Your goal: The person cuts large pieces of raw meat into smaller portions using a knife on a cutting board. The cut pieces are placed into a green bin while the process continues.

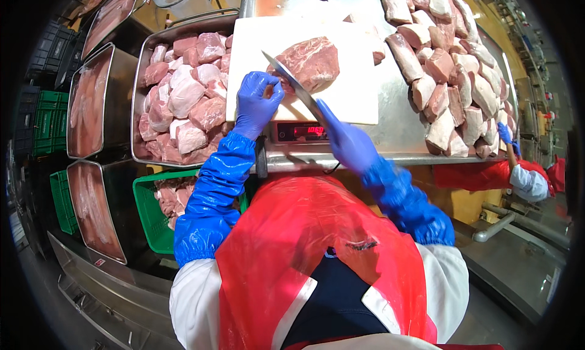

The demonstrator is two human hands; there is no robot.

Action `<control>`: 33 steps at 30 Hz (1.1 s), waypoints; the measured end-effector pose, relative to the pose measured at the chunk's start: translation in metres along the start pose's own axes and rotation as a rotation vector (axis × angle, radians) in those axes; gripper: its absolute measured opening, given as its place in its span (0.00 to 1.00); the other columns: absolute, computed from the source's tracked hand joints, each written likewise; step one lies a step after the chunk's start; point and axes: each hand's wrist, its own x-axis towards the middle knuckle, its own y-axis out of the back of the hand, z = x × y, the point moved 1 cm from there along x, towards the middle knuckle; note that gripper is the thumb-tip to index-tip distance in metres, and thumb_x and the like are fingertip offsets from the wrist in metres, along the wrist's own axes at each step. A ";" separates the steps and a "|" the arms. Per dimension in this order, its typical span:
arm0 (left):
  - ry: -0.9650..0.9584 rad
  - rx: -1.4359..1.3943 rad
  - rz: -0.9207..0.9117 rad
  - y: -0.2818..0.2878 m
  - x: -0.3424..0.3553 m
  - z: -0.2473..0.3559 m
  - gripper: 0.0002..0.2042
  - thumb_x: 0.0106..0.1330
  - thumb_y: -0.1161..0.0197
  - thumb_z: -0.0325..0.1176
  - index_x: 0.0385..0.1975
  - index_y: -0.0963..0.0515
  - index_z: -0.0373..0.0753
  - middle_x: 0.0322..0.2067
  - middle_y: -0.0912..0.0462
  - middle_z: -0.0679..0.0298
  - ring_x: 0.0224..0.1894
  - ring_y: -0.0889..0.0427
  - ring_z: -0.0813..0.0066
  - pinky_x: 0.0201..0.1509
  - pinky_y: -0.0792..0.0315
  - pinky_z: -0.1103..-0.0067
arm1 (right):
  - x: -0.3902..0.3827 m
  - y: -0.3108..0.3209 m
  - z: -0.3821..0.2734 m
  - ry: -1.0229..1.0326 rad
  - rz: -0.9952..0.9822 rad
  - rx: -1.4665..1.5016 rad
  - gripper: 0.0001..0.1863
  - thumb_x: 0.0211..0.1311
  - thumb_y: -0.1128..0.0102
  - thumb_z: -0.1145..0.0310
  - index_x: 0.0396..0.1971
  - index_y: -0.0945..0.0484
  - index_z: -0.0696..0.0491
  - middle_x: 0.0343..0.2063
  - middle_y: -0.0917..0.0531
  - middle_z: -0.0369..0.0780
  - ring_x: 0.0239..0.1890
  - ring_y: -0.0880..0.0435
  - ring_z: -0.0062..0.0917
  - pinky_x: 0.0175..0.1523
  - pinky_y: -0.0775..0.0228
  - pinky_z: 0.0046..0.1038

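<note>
A large piece of raw meat (314, 60) lies on a white cutting board (356, 97) in front of me. My right hand (354, 144), in a purple-blue glove, grips a knife (294, 82). Its long blade slants up and left across the meat's near left edge; whether it cuts in or passes above, I cannot tell. Beside the meat's left side is my left hand (259, 99), gloved alike, its fingers curled closed; anything in them is hidden. A scale (298, 132) with a lit red display sits at the board's near edge.
Left of the board stands a metal tub (137, 112) of meat chunks, with a green crate (152, 213) of meat below it. Cut pieces (460, 76) pile up on the steel table (402, 140) at right. Another person's gloved hand (506, 134) shows at far right.
</note>
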 end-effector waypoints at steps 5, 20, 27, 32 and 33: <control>0.349 -0.018 0.022 0.015 -0.007 -0.018 0.06 0.54 0.34 0.23 0.30 0.22 0.38 0.28 0.22 0.60 0.35 0.20 0.63 0.41 0.25 0.73 | -0.077 0.064 -0.009 -0.163 -0.319 -0.281 0.42 0.63 0.49 0.77 0.75 0.51 0.34 0.24 0.19 0.53 0.23 0.20 0.50 0.31 0.30 0.50; 0.302 -0.190 -0.052 0.009 -0.011 -0.020 0.07 0.51 0.35 0.19 0.27 0.27 0.35 0.31 0.26 0.61 0.29 0.24 0.73 0.35 0.27 0.78 | 0.039 -0.002 -0.048 -0.167 -0.223 -0.154 0.46 0.59 0.49 0.77 0.76 0.56 0.38 0.29 0.18 0.54 0.32 0.17 0.50 0.36 0.26 0.50; 0.034 0.091 -0.192 0.037 0.005 -0.009 0.13 0.53 0.30 0.33 0.37 0.22 0.40 0.36 0.23 0.58 0.41 0.21 0.60 0.52 0.28 0.65 | -0.044 0.039 -0.064 -0.132 -0.202 -0.300 0.45 0.58 0.49 0.78 0.76 0.53 0.39 0.28 0.20 0.52 0.25 0.19 0.49 0.32 0.27 0.47; -0.019 0.211 -0.265 0.022 -0.006 -0.021 0.08 0.50 0.32 0.31 0.30 0.23 0.43 0.32 0.23 0.62 0.39 0.25 0.58 0.43 0.30 0.62 | 0.103 0.001 -0.094 -0.013 0.127 0.045 0.42 0.63 0.48 0.73 0.76 0.56 0.45 0.35 0.17 0.55 0.34 0.17 0.51 0.39 0.26 0.45; -0.025 0.215 -0.279 0.019 -0.005 -0.017 0.08 0.50 0.33 0.30 0.29 0.24 0.43 0.31 0.24 0.61 0.39 0.25 0.58 0.43 0.30 0.63 | 0.133 -0.012 -0.086 -0.134 0.084 0.039 0.43 0.64 0.48 0.72 0.76 0.59 0.45 0.36 0.18 0.57 0.36 0.17 0.53 0.41 0.26 0.47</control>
